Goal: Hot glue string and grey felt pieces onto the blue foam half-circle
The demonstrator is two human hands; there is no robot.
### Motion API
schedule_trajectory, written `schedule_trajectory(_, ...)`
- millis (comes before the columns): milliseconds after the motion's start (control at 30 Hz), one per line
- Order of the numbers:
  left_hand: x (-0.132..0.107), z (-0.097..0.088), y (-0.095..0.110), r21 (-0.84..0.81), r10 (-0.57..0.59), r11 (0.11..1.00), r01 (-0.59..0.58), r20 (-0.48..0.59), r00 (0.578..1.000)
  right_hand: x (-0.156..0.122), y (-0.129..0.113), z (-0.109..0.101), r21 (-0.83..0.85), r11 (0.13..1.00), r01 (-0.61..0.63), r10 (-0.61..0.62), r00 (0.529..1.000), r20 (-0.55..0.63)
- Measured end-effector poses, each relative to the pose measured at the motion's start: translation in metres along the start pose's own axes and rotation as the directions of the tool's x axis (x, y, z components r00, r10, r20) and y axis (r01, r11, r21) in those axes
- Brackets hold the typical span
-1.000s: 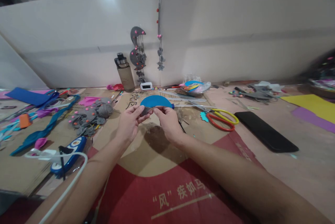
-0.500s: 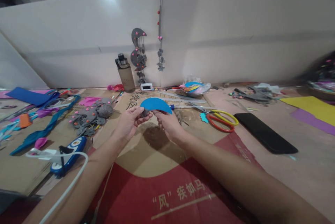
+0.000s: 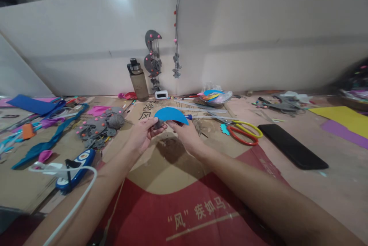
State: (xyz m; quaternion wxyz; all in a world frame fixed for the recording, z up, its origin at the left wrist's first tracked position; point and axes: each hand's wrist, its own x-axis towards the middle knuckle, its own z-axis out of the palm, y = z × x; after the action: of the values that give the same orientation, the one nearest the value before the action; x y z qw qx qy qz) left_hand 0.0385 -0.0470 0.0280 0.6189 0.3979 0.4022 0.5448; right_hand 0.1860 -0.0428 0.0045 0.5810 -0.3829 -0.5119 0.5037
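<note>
Two bare hands meet above a cluttered craft desk (image 3: 330,192). The left hand (image 3: 143,134) and right hand (image 3: 184,134) each pinch the lower edge of a blue foam half-moon (image 3: 171,115), held upright just above the cardboard. The left fingertips also press a small grey piece (image 3: 158,124) against it. The half-moon is fully cut out but bare, with no beads or strings, unlike the grey hanging moons (image 3: 151,60) on the wall. Scissors (image 3: 243,130) lie near the right hand.

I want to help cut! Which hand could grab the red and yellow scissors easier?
Probably the right hand. The scissors lie off to its right, close by, while the left hand grips the blue crescent from the far side. Both hands touch the crescent now.
</note>
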Motion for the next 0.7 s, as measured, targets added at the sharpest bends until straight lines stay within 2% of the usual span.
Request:
schedule_trajectory(133,0.001,-0.001,0.0,0.014,-0.035,0.999,0.035,0.007,0.999,0.001,0.001,0.0,0.013,0.998,0.057,-0.058,0.996,0.073)
schedule_trajectory(267,0.001,-0.001,0.0,0.024,-0.068,0.997,0.067,0.025,0.997,0.001,0.003,-0.001,-0.093,0.995,0.044,-0.041,0.998,0.037)
schedule_trajectory(400,0.0,-0.002,0.0,0.022,-0.048,0.999,0.047,0.037,0.998,-0.001,0.005,-0.002,-0.174,0.977,0.123,-0.122,0.992,0.014)
schedule_trajectory(500,0.0,-0.001,0.0,0.007,-0.041,0.999,0.041,0.039,0.998,-0.004,0.002,-0.001,-0.18,0.968,0.175,-0.173,0.985,0.026)
schedule_trajectory(700,-0.001,0.001,-0.004,-0.042,-0.02,0.999,0.022,0.037,0.999,-0.008,-0.008,0.001,-0.103,0.984,0.147,-0.136,0.985,0.107)
